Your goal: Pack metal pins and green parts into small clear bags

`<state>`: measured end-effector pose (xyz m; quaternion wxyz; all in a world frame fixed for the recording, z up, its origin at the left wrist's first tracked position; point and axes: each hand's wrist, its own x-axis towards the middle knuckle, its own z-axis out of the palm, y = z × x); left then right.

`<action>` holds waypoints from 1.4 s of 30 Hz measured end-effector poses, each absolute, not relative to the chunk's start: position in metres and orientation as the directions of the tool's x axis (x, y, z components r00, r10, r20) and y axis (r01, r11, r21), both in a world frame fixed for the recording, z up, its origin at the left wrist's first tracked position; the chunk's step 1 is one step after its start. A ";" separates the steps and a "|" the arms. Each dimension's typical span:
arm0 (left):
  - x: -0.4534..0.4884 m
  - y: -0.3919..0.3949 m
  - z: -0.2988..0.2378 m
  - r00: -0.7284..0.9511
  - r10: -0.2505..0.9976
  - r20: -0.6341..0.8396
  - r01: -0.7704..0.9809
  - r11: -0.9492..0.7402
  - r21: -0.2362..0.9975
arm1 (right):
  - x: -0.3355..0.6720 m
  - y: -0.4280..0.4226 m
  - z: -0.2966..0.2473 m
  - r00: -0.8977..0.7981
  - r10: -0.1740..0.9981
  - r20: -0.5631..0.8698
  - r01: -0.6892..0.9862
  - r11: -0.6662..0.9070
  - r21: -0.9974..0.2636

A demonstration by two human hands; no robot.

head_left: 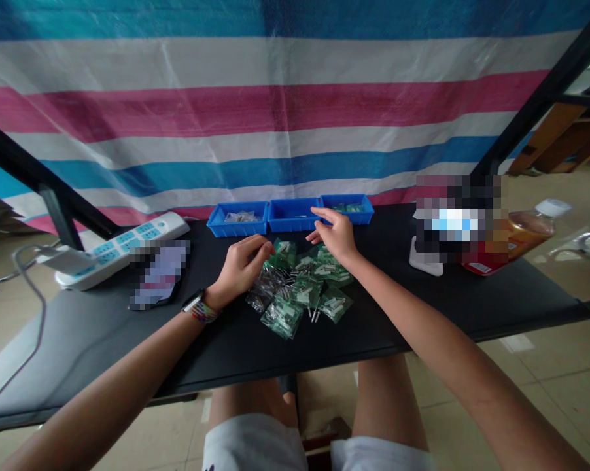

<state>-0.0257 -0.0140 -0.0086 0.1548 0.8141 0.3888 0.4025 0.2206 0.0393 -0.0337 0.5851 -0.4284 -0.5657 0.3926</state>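
Note:
A pile of small green-tinted plastic packets (281, 315) lies on the black table, with pale and silvery pieces inside them. At its left side are clear packets of dark metal pieces (261, 292), and a few loose metal pins (315, 315) show at the front. My left hand (242, 265) rests at the pile's left edge, fingers curled and thumb against them; whatever they pinch is hidden. Over the pile's far right side, my right hand (337, 234) has its fingers stretched and apart, holding nothing visible. It reaches close to the middle blue bin (291, 224) and the right blue bin (361, 218).
The left blue bin (239, 229) holds clear packets; green packets lie in the right one. A white power strip (128, 245) with a plugged cable and a phone (160, 278) are at left. A bottle (530, 229) and a blurred-out object (452, 222) stand right. Striped sheeting (285, 118) hangs behind.

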 end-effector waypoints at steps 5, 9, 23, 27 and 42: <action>-0.027 -0.009 -0.012 0.410 0.753 0.515 0.569 -0.652 0.501 | 0.232 0.038 -0.033 -0.091 0.900 0.426 0.321 0.431 -0.843; -0.027 -0.006 -0.015 0.531 0.720 0.448 0.579 -0.694 0.429 | 0.233 0.032 -0.028 -0.346 0.818 0.460 0.455 0.574 -0.681; -0.029 -0.001 -0.024 0.493 0.760 0.424 0.594 -0.650 0.474 | 0.213 0.014 -0.032 -0.581 0.693 0.427 0.535 0.721 -0.442; -0.030 0.001 -0.022 0.505 0.734 0.455 0.565 -0.679 0.469 | 0.210 0.011 -0.033 -0.565 0.704 0.431 0.555 0.710 -0.433; -0.026 -0.011 -0.015 0.294 0.754 0.587 0.479 -0.648 0.592 | 0.205 0.010 -0.024 -0.370 0.754 0.543 0.304 0.651 -0.695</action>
